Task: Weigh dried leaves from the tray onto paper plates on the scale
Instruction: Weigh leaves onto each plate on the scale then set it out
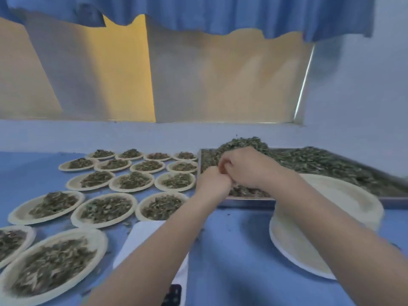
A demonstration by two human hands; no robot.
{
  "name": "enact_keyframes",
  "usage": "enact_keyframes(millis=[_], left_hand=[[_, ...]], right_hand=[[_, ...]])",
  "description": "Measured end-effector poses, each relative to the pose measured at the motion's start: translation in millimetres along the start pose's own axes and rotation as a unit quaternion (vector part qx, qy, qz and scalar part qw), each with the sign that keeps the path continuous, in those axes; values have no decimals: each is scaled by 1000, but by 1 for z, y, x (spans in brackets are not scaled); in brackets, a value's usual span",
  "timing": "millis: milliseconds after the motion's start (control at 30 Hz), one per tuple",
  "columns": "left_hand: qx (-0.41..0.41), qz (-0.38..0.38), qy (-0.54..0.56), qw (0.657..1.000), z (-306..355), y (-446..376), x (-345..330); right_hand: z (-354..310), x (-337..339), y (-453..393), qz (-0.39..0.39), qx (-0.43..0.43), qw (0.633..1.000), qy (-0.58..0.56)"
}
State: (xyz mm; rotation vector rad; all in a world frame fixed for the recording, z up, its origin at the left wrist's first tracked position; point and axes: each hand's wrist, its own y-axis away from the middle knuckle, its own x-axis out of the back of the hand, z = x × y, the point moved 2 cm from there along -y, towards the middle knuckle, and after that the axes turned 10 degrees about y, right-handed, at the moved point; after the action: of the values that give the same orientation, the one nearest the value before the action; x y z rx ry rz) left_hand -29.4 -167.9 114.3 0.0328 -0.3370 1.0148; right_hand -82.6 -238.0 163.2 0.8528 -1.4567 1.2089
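Here, both hands met over tray [375, 198] corner: left hand [213, 181] fist-curled, right hand [244, 167] curled, contents unclear. Leaves [320, 162] looked light, brittle, loose; best scooped in cupped handfuls.

Everything's blue here: pale blue counter [231, 250], blue curtain [220, 14] up top, bluish-white wall [364, 107]. Paper plates [46, 208] are cream, the dried leaves [320, 162] a mottled dull green-brown. The tray [249, 202] is plain silver-grey, the scale [143, 237] white, and the window panel [123, 74] behind glows yellow-tan.
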Motion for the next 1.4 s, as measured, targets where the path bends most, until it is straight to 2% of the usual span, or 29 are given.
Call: enact_keyframes(millis=[67, 133, 333, 433, 567, 700, 833, 967, 1067, 1300, 1400], left_hand=[[-55, -18, -89, 994, 14, 0, -41], [-91, -47, -124, 987, 20, -2, -75], [-55, -73, -87, 992, 15, -21, -126], [-48, -68, -93, 992, 15, -28, -127], [-73, -65, -163, 982, 24, -31, -128], [-123, -50, -159, 978, 41, -36, -124], [-129, -17, -175, 976, 51, -43, -100], [-88, 12, -202, 975, 38, -50, -51], [-71, 34, -218, 973, 23, -45, -2], [15, 97, -236, 967, -43, 2, 115], [72, 139, -195, 968, -80, 23, 148]], right_hand=[[40, 4, 17, -19, -38, 998, 51], [74, 3, 29, -37, -70, 994, 70], [153, -23, 48, -85, -158, 968, 174], [183, -30, 55, -96, -220, 958, 158], [198, -28, 54, -60, -253, 960, 106], [200, -14, 50, 23, -270, 958, 90], [182, -3, 33, 29, -257, 964, 62], [141, -12, 7, 21, -200, 977, 68], [100, -25, -18, -22, -160, 985, 62], [-22, -81, -45, -20, -16, 1000, 17], [-64, -109, -45, -34, 22, 999, 9]])
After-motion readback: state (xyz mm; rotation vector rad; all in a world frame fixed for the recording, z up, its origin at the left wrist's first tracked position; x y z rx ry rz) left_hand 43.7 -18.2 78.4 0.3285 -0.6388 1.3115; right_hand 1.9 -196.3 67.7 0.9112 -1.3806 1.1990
